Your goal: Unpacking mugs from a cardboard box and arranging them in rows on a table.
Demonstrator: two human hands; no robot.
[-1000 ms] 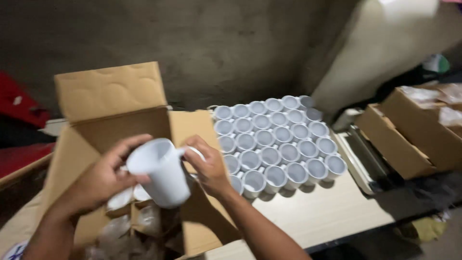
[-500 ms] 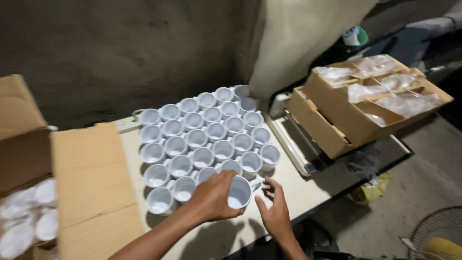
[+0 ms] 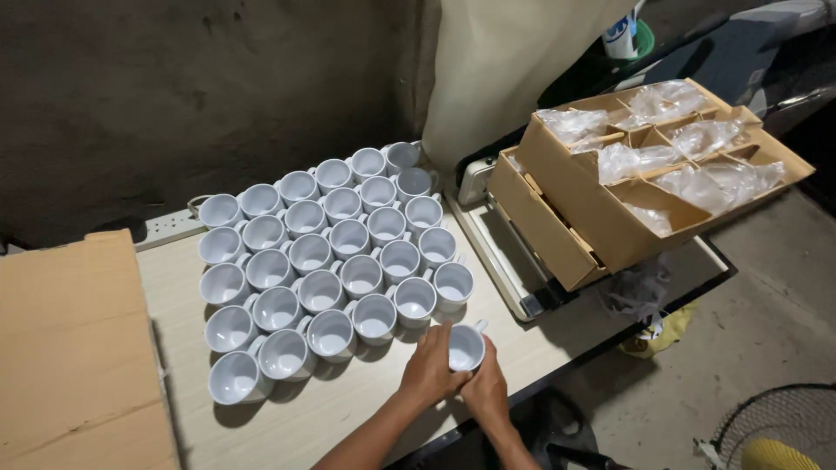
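- A white mug point(image 3: 466, 348) is seen upright on the pale table point(image 3: 348, 409), at the near right corner of the mug block, its handle turned up and to the right
- The left hand point(image 3: 428, 370) is wrapped on the mug's left side, fingers curled narrow against the wall
- The right hand point(image 3: 486, 390) is pressed to the mug's near right side, fingers closed round it from below; the fingertips are partly hidden by the mug
- A block of white mugs point(image 3: 326, 252) is laid out in slanted rows, openings up, mugs touching or just beside one another; the held mug sits just beside the nearest row
- A flat cardboard flap point(image 3: 74, 348) is noted at the left edge
- Open cardboard boxes point(image 3: 627, 191) with clear plastic bags in their compartments are stacked to the right, well apart from the hands
- A fan grille point(image 3: 775, 426) is seen on the floor, lower right
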